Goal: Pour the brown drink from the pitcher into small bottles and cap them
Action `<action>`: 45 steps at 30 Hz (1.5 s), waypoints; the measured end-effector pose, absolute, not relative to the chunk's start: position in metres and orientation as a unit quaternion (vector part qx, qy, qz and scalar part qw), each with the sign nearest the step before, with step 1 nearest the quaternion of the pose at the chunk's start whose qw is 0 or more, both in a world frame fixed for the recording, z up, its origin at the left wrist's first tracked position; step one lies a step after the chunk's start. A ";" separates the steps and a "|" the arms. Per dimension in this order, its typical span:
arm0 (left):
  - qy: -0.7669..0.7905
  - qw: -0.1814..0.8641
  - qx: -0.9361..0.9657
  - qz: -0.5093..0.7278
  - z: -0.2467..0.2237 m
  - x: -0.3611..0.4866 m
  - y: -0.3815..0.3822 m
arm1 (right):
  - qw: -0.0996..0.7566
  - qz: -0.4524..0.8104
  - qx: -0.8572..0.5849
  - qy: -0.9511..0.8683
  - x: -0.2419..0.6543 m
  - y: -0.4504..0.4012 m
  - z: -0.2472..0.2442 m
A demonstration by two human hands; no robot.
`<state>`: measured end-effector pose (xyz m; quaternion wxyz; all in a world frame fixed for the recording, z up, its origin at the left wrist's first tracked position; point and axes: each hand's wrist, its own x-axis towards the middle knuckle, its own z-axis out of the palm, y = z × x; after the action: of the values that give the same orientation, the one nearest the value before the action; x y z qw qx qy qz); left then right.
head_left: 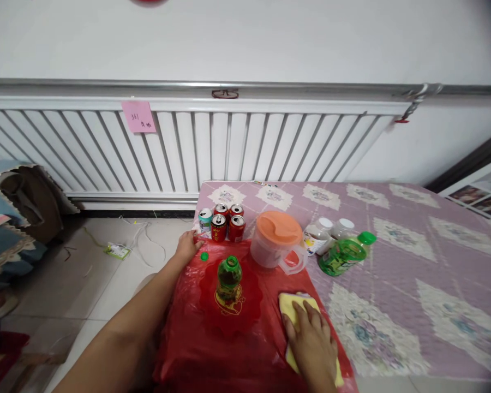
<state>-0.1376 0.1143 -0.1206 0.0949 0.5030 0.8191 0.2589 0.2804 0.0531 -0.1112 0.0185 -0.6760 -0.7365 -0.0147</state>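
Note:
Red plastic sheeting covers the near left part of the table. My left hand is at its far left corner, fingers bent and closed on the sheet's edge, close to the drink cans. My right hand lies flat over a folded yellow cloth, fingers slightly spread, pressing it on the sheet. Between my hands an uncapped green bottle stands upright on a darker red scalloped piece with a gold print. A green cap lies near my left hand.
Several cans cluster at the far left edge. A clear pitcher with an orange lid stands right of them. Beyond it are white-capped bottles and a tilted green bottle on the purple tablecloth. A radiator lines the wall.

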 end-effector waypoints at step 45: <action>0.741 0.170 0.598 0.253 -0.118 -0.123 0.072 | 0.060 0.005 -0.682 -0.728 0.279 0.053 -0.110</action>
<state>-0.1234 0.0718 -0.1181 0.1704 0.5980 0.7412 0.2529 0.2795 0.0526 -0.1096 0.0597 -0.6825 -0.7285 0.0047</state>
